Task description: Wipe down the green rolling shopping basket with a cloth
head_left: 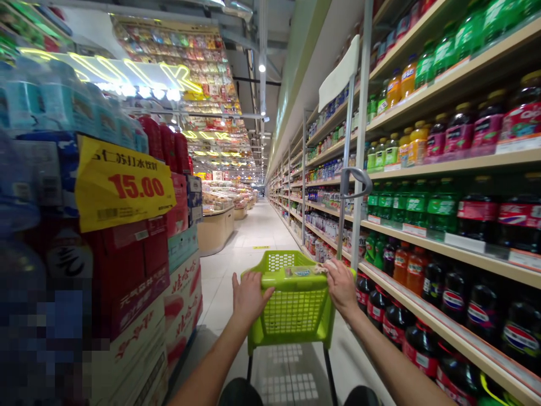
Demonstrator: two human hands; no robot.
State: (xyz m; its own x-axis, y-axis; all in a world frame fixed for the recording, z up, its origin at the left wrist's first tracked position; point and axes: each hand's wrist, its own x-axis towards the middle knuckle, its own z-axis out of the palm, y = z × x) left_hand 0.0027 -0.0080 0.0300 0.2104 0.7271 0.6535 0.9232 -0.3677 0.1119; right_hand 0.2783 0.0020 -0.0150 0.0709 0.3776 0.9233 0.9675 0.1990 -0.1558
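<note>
Ahead of me stands a lime-green plastic shopping cart (292,316) on dark legs. My left hand (248,293) grips the left end of its handle (281,280), thumb lying toward the middle. At the right end, my right hand (338,286) is closed on the same handle. A small pale item (320,269) lies by the right fingers on the handle's top; I cannot make out what it is. Through the mesh, the basket's inside shows little detail. Both forearms reach forward from the bottom of the view.
Shelves of bottled drinks (439,197) line the right side, close to the cart. Stacked drink cartons (139,270) with a yellow price sign (124,183) rise on the left. A pale tiled aisle (253,225) runs ahead, past wooden display bins (217,228). A grey loop (357,183) juts from a shelf-side pole.
</note>
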